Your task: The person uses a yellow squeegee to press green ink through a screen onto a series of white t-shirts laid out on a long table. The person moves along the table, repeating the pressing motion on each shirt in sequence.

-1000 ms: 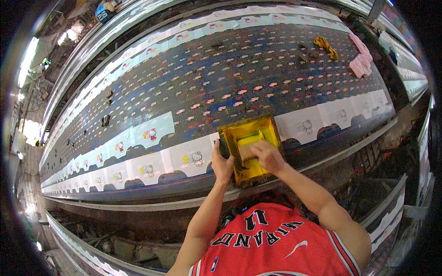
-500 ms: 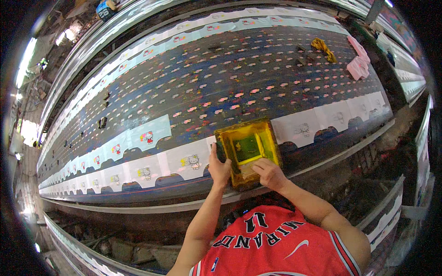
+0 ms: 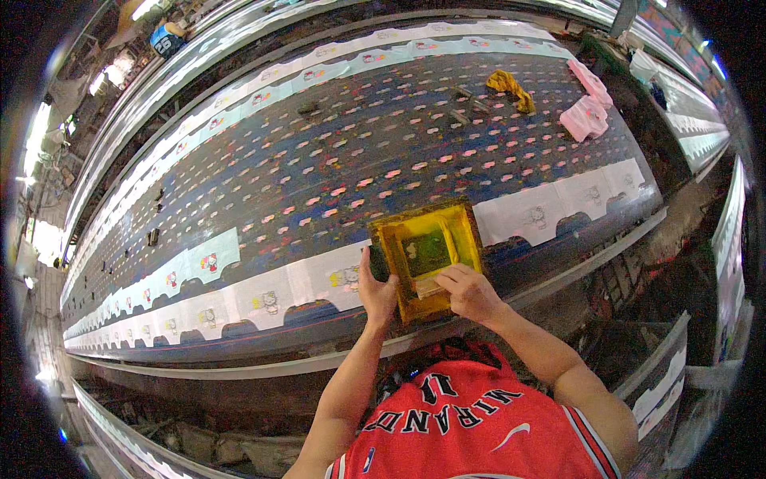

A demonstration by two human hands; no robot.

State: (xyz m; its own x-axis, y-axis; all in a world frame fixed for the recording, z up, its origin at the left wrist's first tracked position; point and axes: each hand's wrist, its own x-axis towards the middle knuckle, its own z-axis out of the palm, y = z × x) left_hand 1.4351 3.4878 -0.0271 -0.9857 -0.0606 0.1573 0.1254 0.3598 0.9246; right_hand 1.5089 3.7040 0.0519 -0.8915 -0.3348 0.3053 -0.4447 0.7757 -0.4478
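Note:
A yellow-stained screen-printing frame (image 3: 473, 231) lies on a strip of white fabric pieces (image 3: 307, 291) along the near edge of the long dark table. My left hand (image 3: 377, 294) grips the frame's left side, thumb inside its rim and a finger along the outside. Inside the frame, at its near end, my right hand (image 3: 472, 294) is closed on a pale squeegee (image 3: 428, 286). Yellow ink coats the inner walls around a darker mesh window (image 3: 427, 254). Left of the frame, the white pieces bear cartoon prints with yellow; to its right, a grey-outlined print (image 3: 536, 215) shows.
Pale blue printed pieces (image 3: 195, 263) lie beyond the white strip at left. Farther back are a mustard cloth (image 3: 511, 88), pink cloth (image 3: 585, 118) and several small dark blocks (image 3: 460, 116). A metal rail (image 3: 239, 370) borders the near edge. Another person (image 3: 166, 38) is at far left.
The frame has shifted right along the white strip by about one piece, uncovering a print with yellow to its left. Both hands moved with it, and my view shifted too.

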